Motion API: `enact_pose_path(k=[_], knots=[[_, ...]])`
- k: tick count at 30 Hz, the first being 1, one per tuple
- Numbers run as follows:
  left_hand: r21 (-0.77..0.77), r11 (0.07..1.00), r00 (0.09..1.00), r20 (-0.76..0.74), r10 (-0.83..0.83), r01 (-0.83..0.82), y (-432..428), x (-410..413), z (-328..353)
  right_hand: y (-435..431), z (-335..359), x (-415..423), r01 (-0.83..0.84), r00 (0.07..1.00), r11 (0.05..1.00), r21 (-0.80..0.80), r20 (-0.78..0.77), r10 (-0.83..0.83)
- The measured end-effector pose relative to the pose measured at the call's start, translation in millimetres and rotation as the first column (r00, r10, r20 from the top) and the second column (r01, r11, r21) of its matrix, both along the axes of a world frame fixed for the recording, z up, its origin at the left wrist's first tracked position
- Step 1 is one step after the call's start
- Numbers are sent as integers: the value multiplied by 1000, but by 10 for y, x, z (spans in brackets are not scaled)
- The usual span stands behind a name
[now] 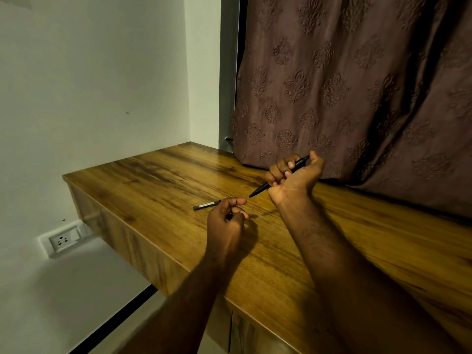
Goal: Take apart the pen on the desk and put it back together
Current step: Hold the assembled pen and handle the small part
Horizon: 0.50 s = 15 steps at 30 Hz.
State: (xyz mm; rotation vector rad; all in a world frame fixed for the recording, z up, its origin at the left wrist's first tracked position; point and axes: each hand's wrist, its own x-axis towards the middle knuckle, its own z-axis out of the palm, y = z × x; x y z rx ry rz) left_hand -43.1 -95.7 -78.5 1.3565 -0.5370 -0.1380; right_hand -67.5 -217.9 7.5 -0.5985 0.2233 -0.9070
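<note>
Plainly the pen [261,189] is off the desk [153,180], gripped in the right hand [293,178] above the back edge, close to the curtain [357,98]. Its writing tip slants down toward the left hand [226,221] and its other end pokes out past the thumb. The right fingers wrap tightly round the middle of the barrel. The left fingers are curled in with the forefinger reaching toward the tip, and I cannot tell whether they pinch some small part. A short dark piece [206,205] with a pale band lies on the desk just beyond the left hand, toward the left edge; whether it belongs to this pen is unclear. The pen looks light, stiff and smooth, so a loose grip would likely let it slip. The best holds are probably the barrel in one hand and the tapered nose in the other. Any spring or refill inside would be small and apt to roll. Bare wood runs toward the front and left edges, while the curtain crowds the back edge.
</note>
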Motion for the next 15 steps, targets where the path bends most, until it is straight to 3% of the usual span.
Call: enact_pose_path(k=[8,15], knots=[[20,997,985,158,70,-74,-22,11,-51,-9,13,-4,-9,1000,1000,-12,4,9],[18,999,992,117,40,-42,-34,44,-67,-7,21,-5,-4,1000,1000,-1,9,4]])
